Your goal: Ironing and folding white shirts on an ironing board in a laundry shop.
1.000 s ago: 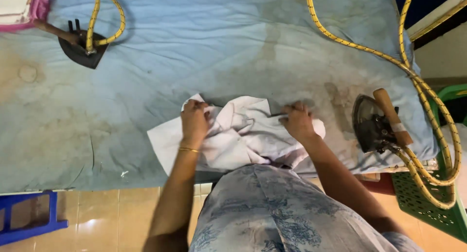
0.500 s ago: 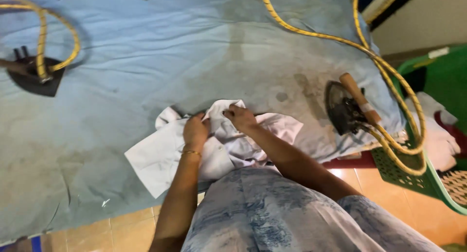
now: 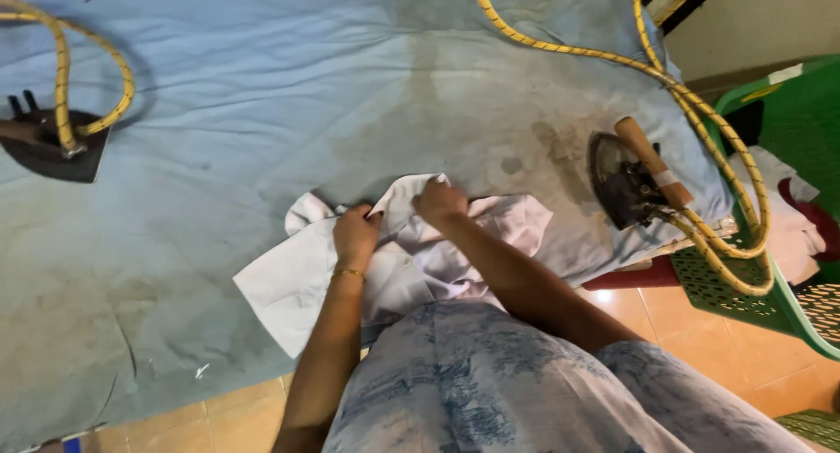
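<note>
Drawn together since a second ago: right hand (image 3: 439, 202) now close beside left hand (image 3: 356, 234), both pinching folds at the top edge of the white shirt (image 3: 289, 287). Lying crumpled on the stained blue table cover (image 3: 262, 94), near edge, against the body. Seemingly gathering and arranging the cloth for pressing. Next, probably smoothing it flat, with the iron (image 3: 630, 177) resting well apart at right.
</note>
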